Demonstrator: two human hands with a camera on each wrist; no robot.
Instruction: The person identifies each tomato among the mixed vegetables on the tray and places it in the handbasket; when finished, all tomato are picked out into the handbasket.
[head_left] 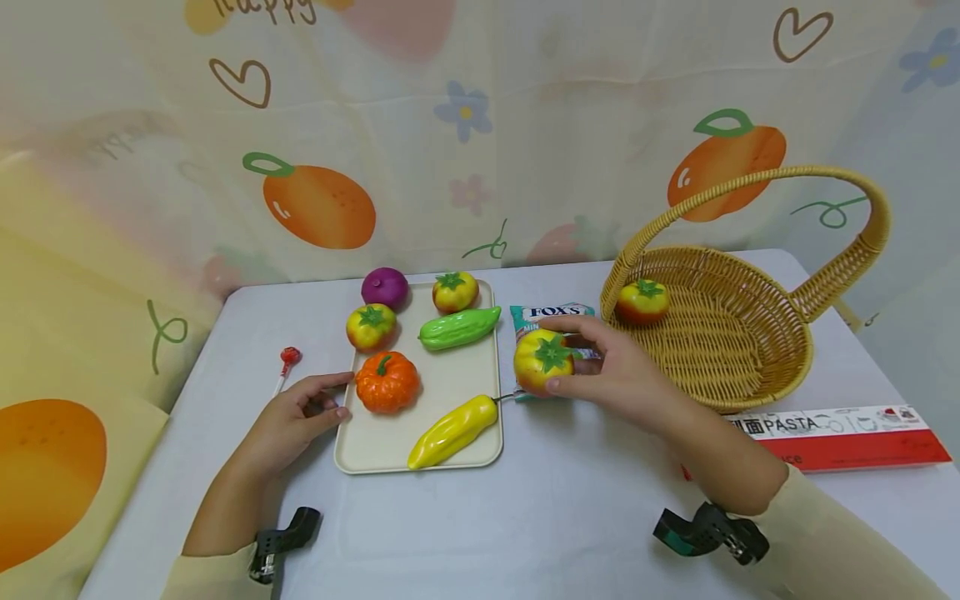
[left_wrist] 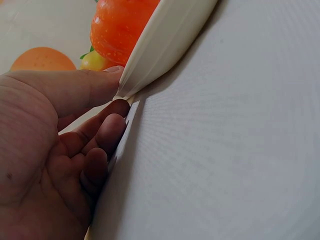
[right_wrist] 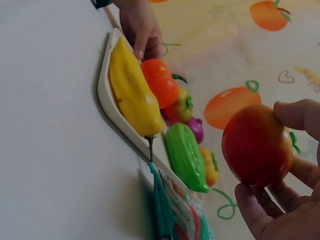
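Note:
My right hand grips a yellow-and-red toy tomato with a green leafy top, above a teal FOX'S candy bag. The right wrist view shows the tomato's red underside between thumb and fingers. At the left side of a cream tray, my left hand pinches the rim, its thumb and fingertips meeting there in the left wrist view. Near it on the tray sits a small orange pumpkin. Also there are a yellow pepper, a green ridged vegetable, two similar tomatoes and a purple onion.
A wicker basket with a tall arched handle stands at the right, another tomato inside. In front of it lies a red-and-white pasta box, partly behind my right forearm. A red lollipop lies left of the tray. Printed cloth hangs behind the table.

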